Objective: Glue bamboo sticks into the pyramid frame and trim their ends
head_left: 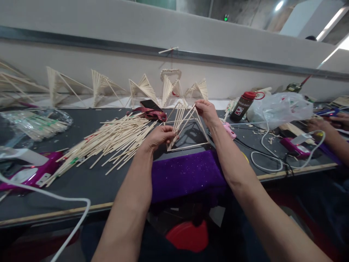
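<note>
A small open frame of thin wooden sticks [191,147] stands on the dark table, with a triangular base and several slanting sticks at its left side. My left hand [160,137] pinches a wooden stick [185,119] low on the frame's left side. Up at the peak, my right hand [205,111] has thumb and fingers closed on that stick's upper end. Whether the stick is fixed to the frame cannot be seen. Left of my hands lies a loose pile of wooden sticks [120,136]. A purple cloth [188,174] covers the table edge below the frame.
Several twisted stick models [144,87] line the wall. A red-capped bottle [242,105] and a plastic bag [283,108] stand right, near white cables [265,168]. Magenta power strips [43,171] lie at both sides. Another person's hand [320,127] is far right.
</note>
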Available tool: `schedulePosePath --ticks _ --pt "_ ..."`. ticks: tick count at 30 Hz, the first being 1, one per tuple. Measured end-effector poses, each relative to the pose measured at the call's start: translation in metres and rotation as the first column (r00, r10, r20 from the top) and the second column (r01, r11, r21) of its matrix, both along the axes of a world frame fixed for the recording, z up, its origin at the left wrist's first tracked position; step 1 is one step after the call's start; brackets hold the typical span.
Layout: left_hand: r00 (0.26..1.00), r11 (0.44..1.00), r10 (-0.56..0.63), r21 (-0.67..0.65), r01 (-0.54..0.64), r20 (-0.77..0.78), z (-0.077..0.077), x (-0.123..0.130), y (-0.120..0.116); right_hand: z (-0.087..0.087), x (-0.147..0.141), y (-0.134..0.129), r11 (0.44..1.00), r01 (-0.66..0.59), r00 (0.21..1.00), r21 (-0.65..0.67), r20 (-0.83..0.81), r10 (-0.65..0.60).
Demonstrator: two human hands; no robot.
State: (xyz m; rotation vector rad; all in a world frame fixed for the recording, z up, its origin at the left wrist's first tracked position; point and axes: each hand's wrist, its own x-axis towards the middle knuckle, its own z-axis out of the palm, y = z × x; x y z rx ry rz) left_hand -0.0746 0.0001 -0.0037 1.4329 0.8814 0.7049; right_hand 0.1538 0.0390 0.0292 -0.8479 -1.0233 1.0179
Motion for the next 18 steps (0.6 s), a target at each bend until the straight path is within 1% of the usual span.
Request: schedulePosePath --ticks 2,6,8,11,13,18 --pt "0.999 1.0 0.012 -0.003 -0.013 -0.03 0.001 0.0 -0.001 0.0 0.001 0.0 1.0 0.012 1.0 -0.013 -0.012 -0.012" --pt "0.998 1.0 -0.006 -0.024 0.005 -0.066 0.007 -0.001 -0.007 -0.002 0.004 0.003 0.999 0.009 1.0 -0.033 -0.017 -0.01" --pt "0.997 1.0 -0.002 -0.006 0.001 -0.074 0.008 -0.002 -0.008 -0.002 0.005 0.003 0.998 0.025 0.998 -0.051 -0.051 -0.028" --pt "0.996 0.997 0.039 0.072 -0.034 -0.074 0.006 -0.005 -0.006 -0.001 0.005 0.003 0.993 0.058 0.993 -0.107 -0.101 -0.069" --pt "0.998 0.995 0.042 0.091 -0.037 -0.051 0.002 -0.007 -0.002 0.0 0.006 0.003 0.987 0.079 0.987 -0.143 -0.131 -0.098" --pt "0.998 0.998 0.054 0.028 -0.053 -0.032 -0.003 -0.007 0.004 0.003 0.009 0.001 0.981 0.076 0.965 -0.176 -0.237 -0.117"
